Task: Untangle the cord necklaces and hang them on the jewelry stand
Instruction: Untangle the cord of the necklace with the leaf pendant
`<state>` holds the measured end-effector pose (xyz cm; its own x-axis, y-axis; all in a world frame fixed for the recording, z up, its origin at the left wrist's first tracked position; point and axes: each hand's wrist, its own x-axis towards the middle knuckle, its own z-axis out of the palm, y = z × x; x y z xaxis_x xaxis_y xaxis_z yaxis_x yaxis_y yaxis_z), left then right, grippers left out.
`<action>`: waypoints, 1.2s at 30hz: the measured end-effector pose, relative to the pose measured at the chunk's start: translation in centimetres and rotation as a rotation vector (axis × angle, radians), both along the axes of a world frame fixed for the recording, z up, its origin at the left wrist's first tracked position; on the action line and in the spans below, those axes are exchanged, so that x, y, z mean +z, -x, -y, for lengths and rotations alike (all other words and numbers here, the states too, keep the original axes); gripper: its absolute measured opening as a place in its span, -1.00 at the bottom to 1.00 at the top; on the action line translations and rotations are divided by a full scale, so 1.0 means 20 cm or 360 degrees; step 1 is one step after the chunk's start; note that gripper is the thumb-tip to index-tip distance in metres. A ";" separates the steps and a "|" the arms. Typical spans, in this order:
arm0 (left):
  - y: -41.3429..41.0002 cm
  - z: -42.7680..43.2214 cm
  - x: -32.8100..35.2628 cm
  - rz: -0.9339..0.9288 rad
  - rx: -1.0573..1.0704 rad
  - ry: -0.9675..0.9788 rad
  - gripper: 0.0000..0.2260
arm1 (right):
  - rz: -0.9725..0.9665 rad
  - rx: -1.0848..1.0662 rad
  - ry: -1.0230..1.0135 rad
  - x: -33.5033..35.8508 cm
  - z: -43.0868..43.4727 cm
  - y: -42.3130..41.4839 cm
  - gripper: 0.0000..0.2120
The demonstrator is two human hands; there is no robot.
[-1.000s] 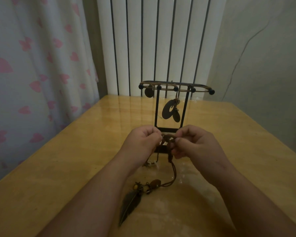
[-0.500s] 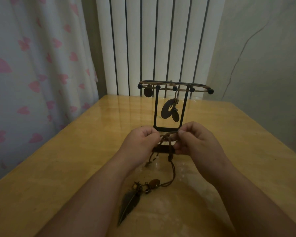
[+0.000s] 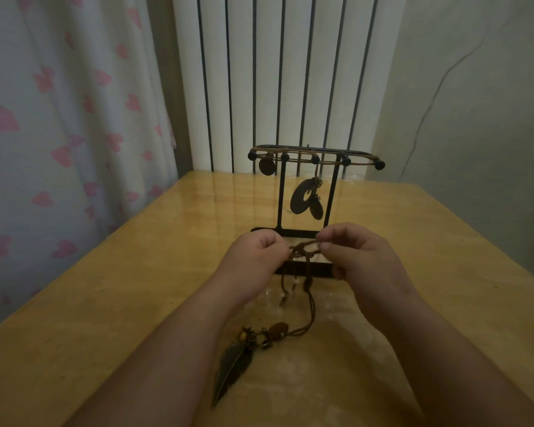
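A knotted cord necklace [image 3: 302, 246] was held just in front of the jewelry stand [image 3: 280, 195].

The left hand [image 3: 256, 257] and the right hand [image 3: 358, 257] were above the table [image 3: 136, 272], close before the base of the stand. Each one pinched the tangled brown cord between thumb and curled fingers, and a short piece of cord was stretched between them. From the knot the cord hung down to the table, and its feather pendant [image 3: 233, 368] lay flat on the wood, nearer to the person than the stand. On the stand's top bar other cords were hanging, with a round disc [image 3: 266, 165] near its left end and oval pendants [image 3: 301, 198] between its two posts.
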<state>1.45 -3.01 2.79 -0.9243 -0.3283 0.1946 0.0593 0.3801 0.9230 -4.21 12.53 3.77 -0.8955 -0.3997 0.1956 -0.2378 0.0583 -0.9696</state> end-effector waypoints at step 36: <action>0.00 0.00 -0.01 0.0134 0.0051 -0.0260 -0.84 | -0.0007 -0.0033 -0.0325 0.00 -0.04 0.04 -0.77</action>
